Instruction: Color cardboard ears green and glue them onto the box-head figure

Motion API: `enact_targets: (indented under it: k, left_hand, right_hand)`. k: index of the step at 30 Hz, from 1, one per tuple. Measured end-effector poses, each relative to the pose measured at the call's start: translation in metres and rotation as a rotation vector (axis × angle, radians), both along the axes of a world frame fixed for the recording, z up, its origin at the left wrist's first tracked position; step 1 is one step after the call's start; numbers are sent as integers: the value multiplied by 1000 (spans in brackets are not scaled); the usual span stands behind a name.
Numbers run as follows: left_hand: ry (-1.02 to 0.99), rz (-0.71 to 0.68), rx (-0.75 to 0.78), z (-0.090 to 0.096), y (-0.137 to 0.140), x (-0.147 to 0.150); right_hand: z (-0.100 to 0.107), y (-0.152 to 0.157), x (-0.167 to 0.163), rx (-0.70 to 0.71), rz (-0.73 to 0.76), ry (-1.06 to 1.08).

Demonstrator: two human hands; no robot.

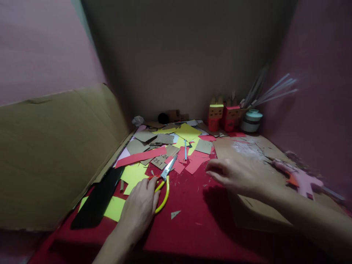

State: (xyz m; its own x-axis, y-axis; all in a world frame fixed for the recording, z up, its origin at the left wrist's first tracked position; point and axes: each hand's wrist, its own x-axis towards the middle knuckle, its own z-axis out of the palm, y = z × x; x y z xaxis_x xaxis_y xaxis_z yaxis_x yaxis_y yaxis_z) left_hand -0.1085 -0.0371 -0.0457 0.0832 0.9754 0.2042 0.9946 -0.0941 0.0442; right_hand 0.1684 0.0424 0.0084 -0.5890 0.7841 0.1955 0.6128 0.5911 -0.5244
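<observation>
My left hand (140, 201) is at the yellow-handled scissors (166, 187), its fingers closed at one handle loop. The scissors lie on the red tabletop, their blades pointing away among paper scraps. Over the table, to the right, hovers my right hand (233, 176), fingers loosely bent with a gap between thumb and fingers and nothing seen in them. Under its forearm lies a brown cardboard sheet (255, 211). Ahead of the hands are red paper pieces (196, 163), a printed cardboard scrap (158, 161) and a short light-blue stick (185, 150).
A pink glue gun (298, 176) rests on the right. At the back stand two red figures with cardboard heads (216, 112), a pale-lidded jar (251, 121) and clear glue sticks (277, 90). A black flat object (95, 205) lies left, beside a tall cardboard panel (60, 154).
</observation>
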Motion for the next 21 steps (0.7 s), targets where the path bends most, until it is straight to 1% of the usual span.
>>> enact_targets:
  k: [2, 5, 7, 10, 13, 15, 17, 19, 21]
  left_hand:
    - [2, 21, 25, -8, -1, -2]
    - [1, 43, 57, -11, 0, -9]
    - [5, 75, 71, -9, 0, -19]
    - [29, 154, 76, -4, 4, -34]
    - [67, 193, 55, 5, 10, -37]
    - [82, 169, 34, 13, 16, -29]
    - [76, 117, 12, 23, 27, -14]
    - [55, 66, -7, 35, 43, 5]
    - [25, -17, -56, 45, 65, 26]
  right_hand:
    - [-13, -5, -2, -13, 4, -20]
    - [-26, -9, 1, -18, -12, -56]
    - [-33, -10, 4, -10, -13, -66]
    - [-42, -8, 6, -4, 36, -54]
    - [-49, -4, 6, -14, 81, -31]
    - [-53, -3, 4, -20, 87, -13]
    - [-56, -2, 4, -19, 87, 4]
    - [-58, -3, 4, -13, 83, 18]
    - [-59, -4, 4, -4, 75, 27]
